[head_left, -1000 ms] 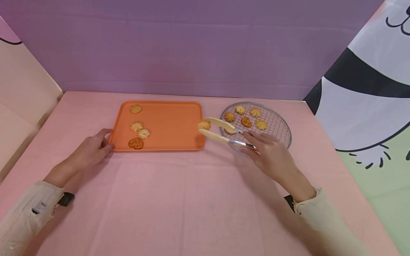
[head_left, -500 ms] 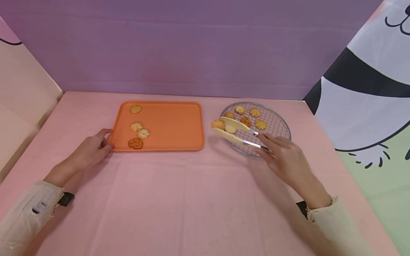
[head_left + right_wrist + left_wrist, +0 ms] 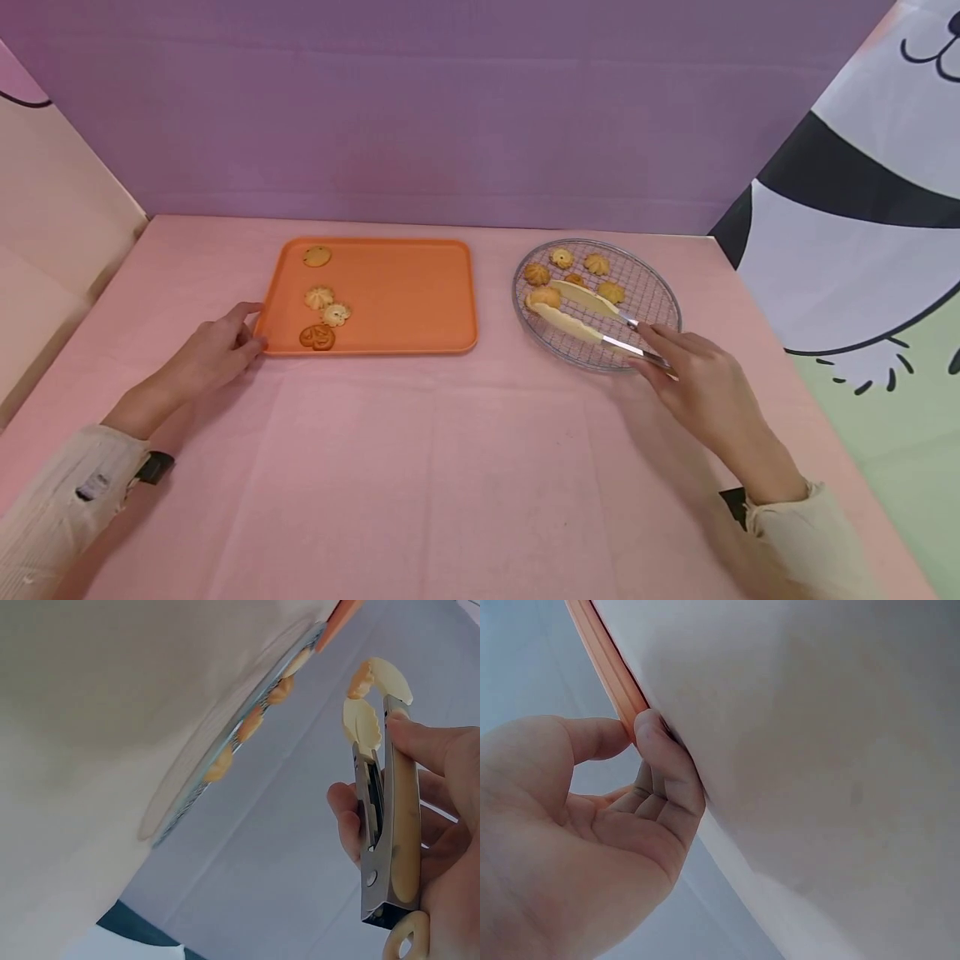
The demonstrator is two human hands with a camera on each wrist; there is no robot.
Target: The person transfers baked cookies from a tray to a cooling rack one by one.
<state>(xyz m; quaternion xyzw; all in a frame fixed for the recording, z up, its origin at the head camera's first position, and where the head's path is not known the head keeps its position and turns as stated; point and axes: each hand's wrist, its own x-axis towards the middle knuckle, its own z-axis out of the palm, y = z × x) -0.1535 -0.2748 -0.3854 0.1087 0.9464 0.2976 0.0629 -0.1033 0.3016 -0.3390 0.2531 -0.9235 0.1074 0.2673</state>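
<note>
My left hand [image 3: 213,354] pinches the near-left edge of an orange tray [image 3: 405,292]; the left wrist view shows thumb and fingertips at its rim. Several cookies lie toward the tray's left side, among them a pretzel-shaped cookie [image 3: 318,337]. In my right hand [image 3: 697,387] is a pair of tongs [image 3: 572,325] with cream tips and metal arms. Between those tips sits a golden cookie [image 3: 543,297], also visible in the right wrist view, raised off the rack. Below is a round wire rack [image 3: 648,325] bearing several cookies, some partly covered by the tongs.
Tray and rack stand apart on a pink tablecloth [image 3: 435,467]. A purple backdrop [image 3: 450,117] rises behind the table. At the right is a panel with a cartoon animal [image 3: 862,275], and a pale wall [image 3: 60,225] stands at the left.
My right hand has moved right, carrying the tongs and their cookie from the tray's right edge to over the wire rack's left part. My left hand stays at the tray.
</note>
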